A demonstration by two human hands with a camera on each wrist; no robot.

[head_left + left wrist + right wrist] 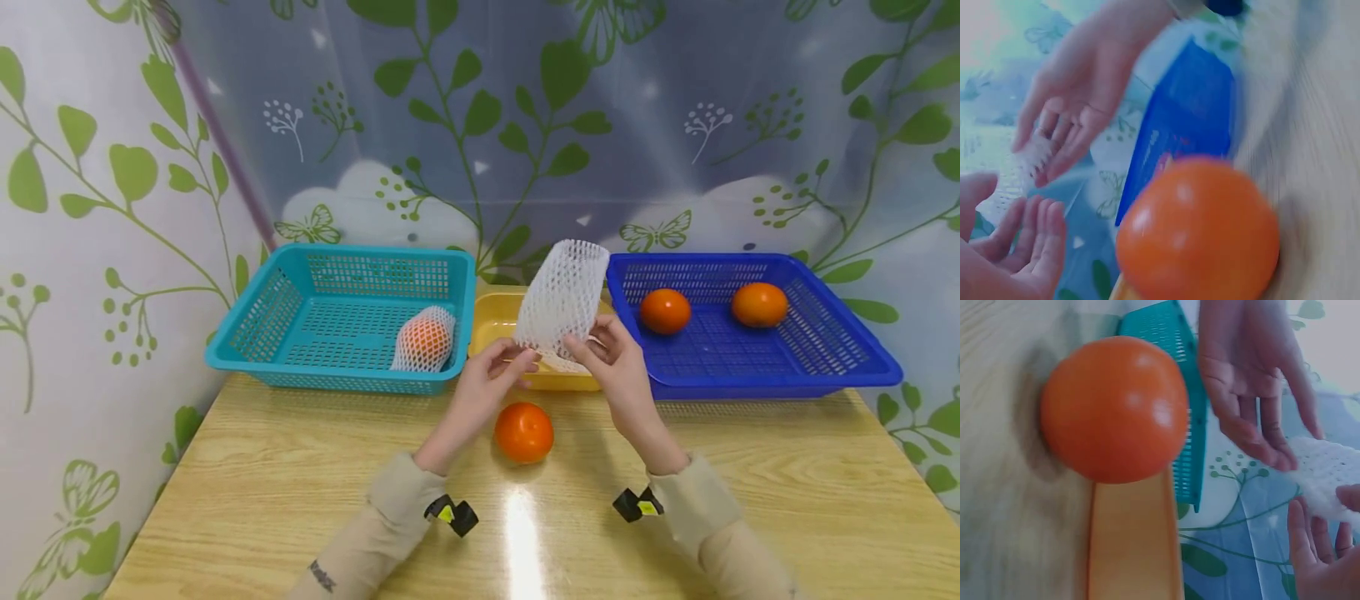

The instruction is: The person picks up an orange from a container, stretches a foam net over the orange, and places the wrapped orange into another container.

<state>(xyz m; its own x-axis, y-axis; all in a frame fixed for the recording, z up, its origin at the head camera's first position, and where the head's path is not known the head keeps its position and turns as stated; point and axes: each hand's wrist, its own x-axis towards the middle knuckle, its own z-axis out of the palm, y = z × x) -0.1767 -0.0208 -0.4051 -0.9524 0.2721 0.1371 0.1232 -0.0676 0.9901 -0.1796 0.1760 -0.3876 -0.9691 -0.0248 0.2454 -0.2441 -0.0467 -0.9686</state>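
Observation:
A white foam fruit net (564, 300) is stretched upright between both hands, above the yellow basket (491, 321). The left hand (491, 375) pinches its lower left edge between thumb and fingers. At its lower right, the right hand (618, 367) grips the edge with the thumb in front. On the table just below the hands sits a bare round orange-red fruit (524, 433), large and close in the left wrist view. Both wrist views show the net's end between the two hands' fingertips, somewhat blurred.
At left, a teal basket (337, 379) holds one netted fruit (425, 340). A blue basket (757, 383) at right holds two bare fruits, one left (665, 312) and one right (760, 305). Behind the baskets hangs a leaf-patterned cloth (525, 133).

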